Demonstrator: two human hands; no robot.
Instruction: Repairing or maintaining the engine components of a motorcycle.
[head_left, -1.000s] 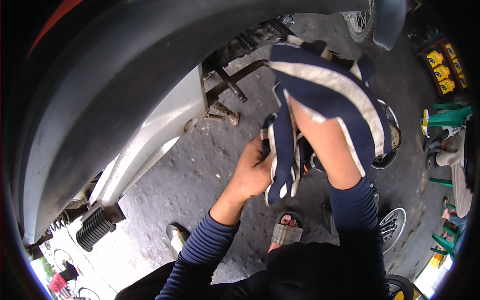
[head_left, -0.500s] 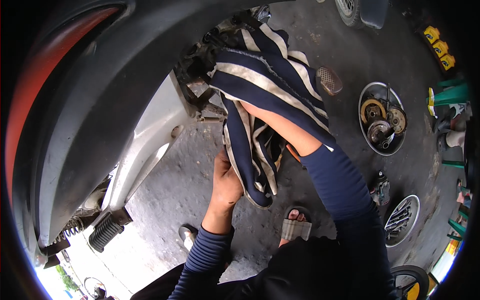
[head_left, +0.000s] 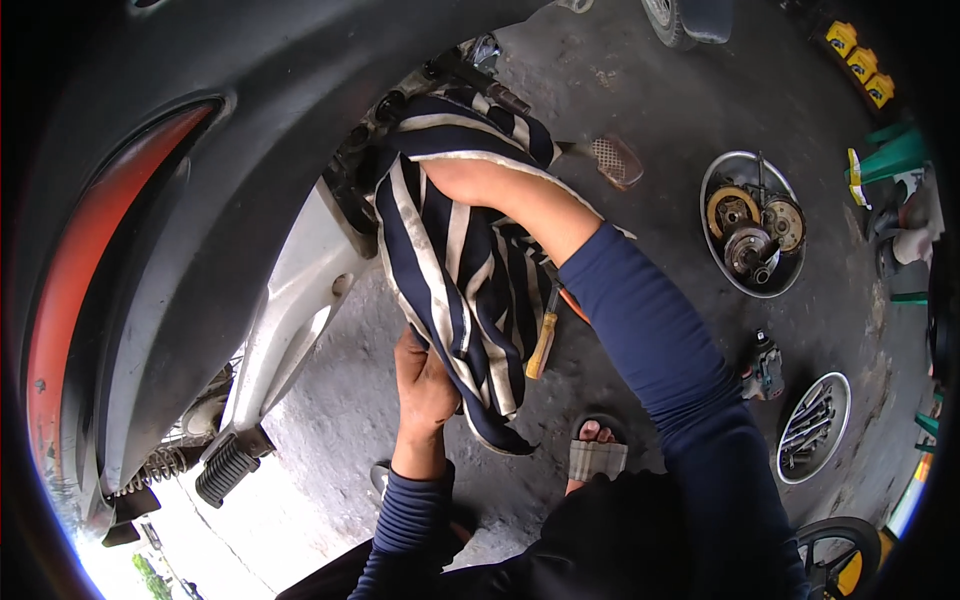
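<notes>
From where I stand, a navy-and-cream striped cloth [head_left: 445,270] hangs between the person's two hands, its upper part bunched close under the dark rear body panel [head_left: 240,200] of a motorcycle, beside the grimy metal parts there, its lower end drooping toward the floor. The left hand [head_left: 425,385] is closed around the cloth's lower edge, thumb side turned up. The right hand [head_left: 450,180] reaches across with its wrist bare and its fingers buried in the folds, so I can't tell how far they are curled or whether they grip anything beyond fabric.

Just beside the cloth is a screwdriver with a yellow handle [head_left: 542,348]. On the right, a round metal basin [head_left: 712,245] holds greasy round machine parts, and below it a cordless power tool [head_left: 767,370] rests near a metal tray [head_left: 843,420] of spanners. On the left are the red lens [head_left: 75,270] on the motorcycle's body and a ribbed rubber footpeg [head_left: 228,468].

As for writing, the yellow packs [head_left: 862,65] in a row at the upper right carry dark printed labels, but they are too small for me to read.
</notes>
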